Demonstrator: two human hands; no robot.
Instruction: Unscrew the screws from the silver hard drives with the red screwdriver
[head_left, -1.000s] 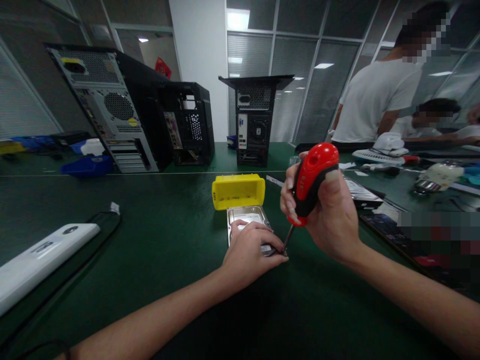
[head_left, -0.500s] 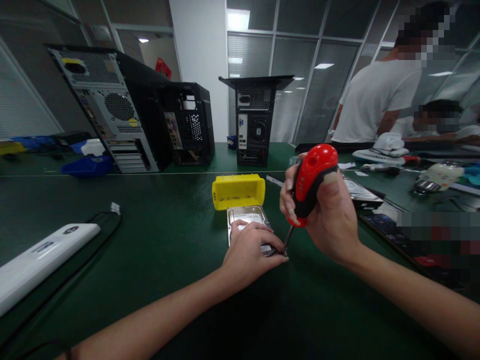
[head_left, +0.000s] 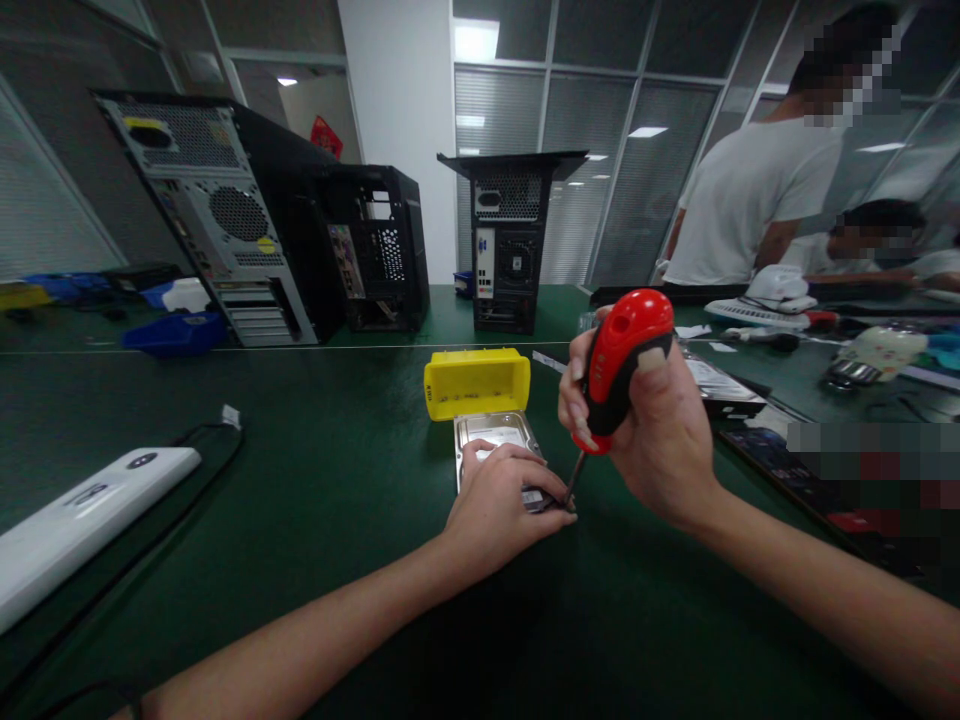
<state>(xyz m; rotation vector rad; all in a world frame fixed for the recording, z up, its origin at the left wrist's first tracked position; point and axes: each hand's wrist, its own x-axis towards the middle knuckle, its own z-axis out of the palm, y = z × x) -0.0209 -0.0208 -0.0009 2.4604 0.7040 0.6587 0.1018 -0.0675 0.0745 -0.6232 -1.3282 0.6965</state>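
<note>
A: What does the right hand [head_left: 664, 430] grasp?

B: It is clenched round the red-and-black handle of the screwdriver [head_left: 619, 365], whose shaft slants down and left from the grip to the near right corner of the drive [head_left: 495, 432].

A: And the left hand [head_left: 499, 500]?

B: Pressed flat on the drive, fingertips beside the tip; it steadies rather than grasps. A yellow bin [head_left: 476, 382] stands just beyond the drive on the table [head_left: 315, 480].

A: What has changed in the last second?

B: The handle has leaned slightly left and the thumb has shifted on it; the tip has stayed put. This suggests turning in place at one screw, though the screw itself is hidden.
</note>
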